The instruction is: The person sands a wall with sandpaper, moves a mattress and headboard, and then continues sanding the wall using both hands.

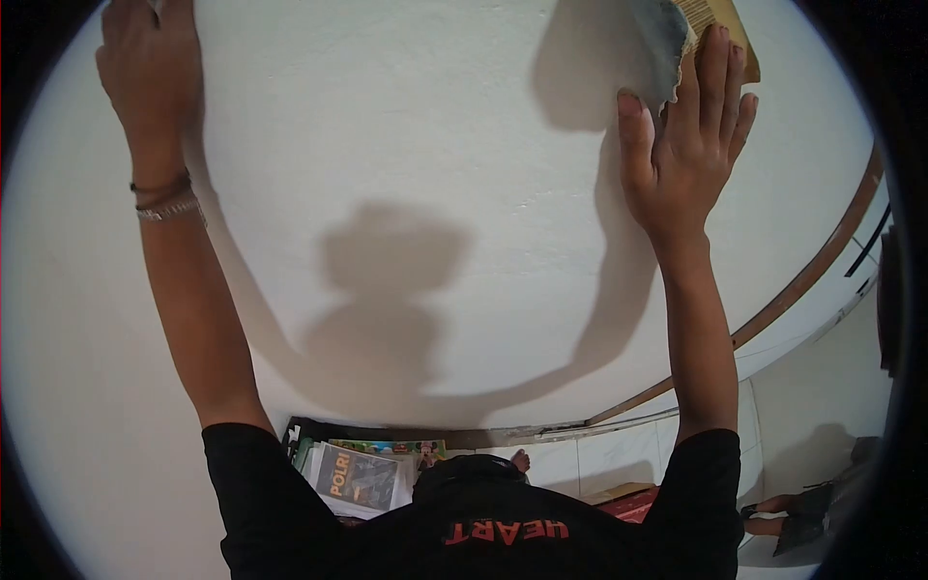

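Both arms are raised against a white wall. My right hand has its fingers spread and presses on a torn piece of printed paper or card, brown with text and grey-blue along its ragged left edge. At the upper left, my left hand is bent closed near the wall, its fingertips cut off by the top of the view. A small pale bit shows between its fingers, too little to make out. A dark band and a metal bracelet circle the left wrist.
Below the wall, a box of books and papers stands on the tiled floor. A brown strip curves along the wall's right edge. Part of another person shows at the lower right.
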### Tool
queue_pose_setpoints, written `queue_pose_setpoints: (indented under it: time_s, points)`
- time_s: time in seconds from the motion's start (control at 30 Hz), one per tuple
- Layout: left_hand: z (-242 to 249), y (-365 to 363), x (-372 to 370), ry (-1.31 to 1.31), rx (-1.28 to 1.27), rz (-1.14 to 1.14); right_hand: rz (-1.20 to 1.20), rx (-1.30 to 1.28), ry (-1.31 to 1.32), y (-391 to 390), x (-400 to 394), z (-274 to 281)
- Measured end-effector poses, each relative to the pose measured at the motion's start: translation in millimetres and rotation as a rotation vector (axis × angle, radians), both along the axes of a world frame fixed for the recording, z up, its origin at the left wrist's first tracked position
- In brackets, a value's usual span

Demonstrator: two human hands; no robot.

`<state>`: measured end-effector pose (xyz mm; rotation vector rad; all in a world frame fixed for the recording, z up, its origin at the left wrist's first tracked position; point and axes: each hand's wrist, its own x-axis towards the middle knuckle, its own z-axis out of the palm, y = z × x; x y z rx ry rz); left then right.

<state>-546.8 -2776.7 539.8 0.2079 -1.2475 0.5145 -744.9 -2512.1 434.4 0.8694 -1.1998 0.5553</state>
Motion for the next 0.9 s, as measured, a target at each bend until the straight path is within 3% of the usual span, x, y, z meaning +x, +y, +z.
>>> queue_pose_setpoints:
  time_s: [0.07,0.13,0.2,0.23,0.27,0.37,0.47,0.5,0.57,0.67,0.73,0.8,0.87,0.9]
  points:
    - [10,18,-9,0.053,0.165,-0.039,-0.036,0.011,-0.014,1,-1,-1]
    - [-6,30,-21,0.08,0.213,0.063,-0.027,0.008,-0.017,0,-2,-2]
    - [-27,30,-31,0.029,-0.023,0.159,-0.015,-0.003,-0.018,0,-5,0]
    - [-39,40,-25,-0.087,-0.043,0.367,-0.128,-0.016,-0.017,1,-7,2]
    - [-37,38,-23,-0.093,-0.049,0.365,-0.241,-0.026,-0.02,2,-7,4]
    - [-32,46,-18,-0.248,-0.002,0.051,-0.207,-0.018,-0.054,6,-4,6]
    - [-31,63,-33,-0.096,0.115,0.029,-0.138,-0.119,-0.174,12,3,20]
    - [-30,66,-34,-0.106,0.099,0.026,-0.142,-0.135,-0.185,16,0,28]
    - [-28,65,-29,-0.139,-0.202,-0.039,-0.162,-0.3,-0.223,21,-9,48]
    - [-23,45,-12,-0.297,-0.094,0.036,-0.18,-0.404,-0.11,12,-14,67]
    - [-30,47,-12,-0.376,-0.043,-0.01,-0.12,-0.351,-0.128,17,-9,57]
    - [-40,62,-27,-0.184,-0.083,-0.055,-0.057,-0.3,-0.142,32,-8,38]
    - [-71,63,-25,-0.231,-0.005,-0.023,-0.096,-0.046,-0.55,38,-7,-7]
    - [-94,60,-19,-0.268,0.074,0.017,-0.059,-0.103,-0.451,34,-5,-36]
